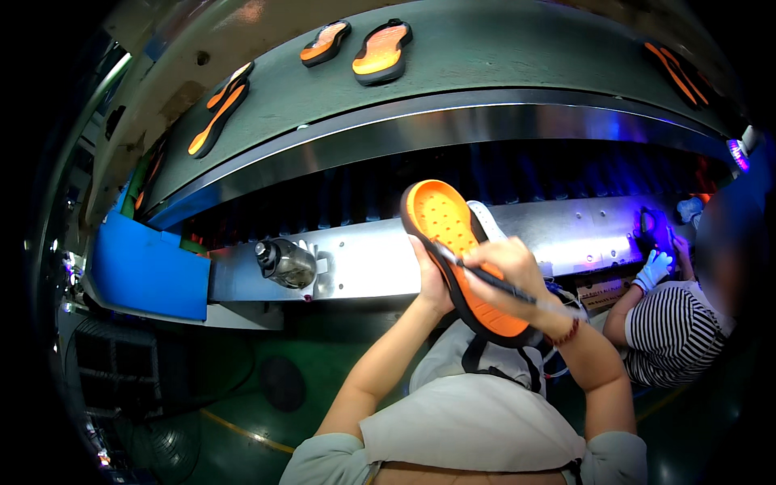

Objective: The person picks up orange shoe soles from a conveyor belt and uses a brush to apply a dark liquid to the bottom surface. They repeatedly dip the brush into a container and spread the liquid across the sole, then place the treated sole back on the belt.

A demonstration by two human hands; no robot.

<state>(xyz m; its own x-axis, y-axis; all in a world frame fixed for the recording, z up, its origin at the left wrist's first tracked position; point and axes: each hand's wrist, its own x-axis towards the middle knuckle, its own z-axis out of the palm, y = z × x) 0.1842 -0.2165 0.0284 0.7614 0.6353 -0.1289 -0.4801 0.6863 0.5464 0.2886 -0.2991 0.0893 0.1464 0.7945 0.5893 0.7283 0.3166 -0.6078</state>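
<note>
Over the steel ledge I hold a shoe sole at a tilt, its orange inner face towards me and its dark rim around it. My left hand is closed on the sole's left edge, with the thumb on the rim. My right hand grips a slim, dark, brush-like tool. The tool's tip is at the sole's left rim, near my left fingers; whether it touches cannot be made out. Partly hidden behind the sole is a white, rounded piece.
Several orange-and-black soles, one of them here, lie on the green conveyor belt beyond the steel ledge. A dark bottle stands on the ledge at left, near a blue panel. At right, a co-worker in a striped top handles a dark piece.
</note>
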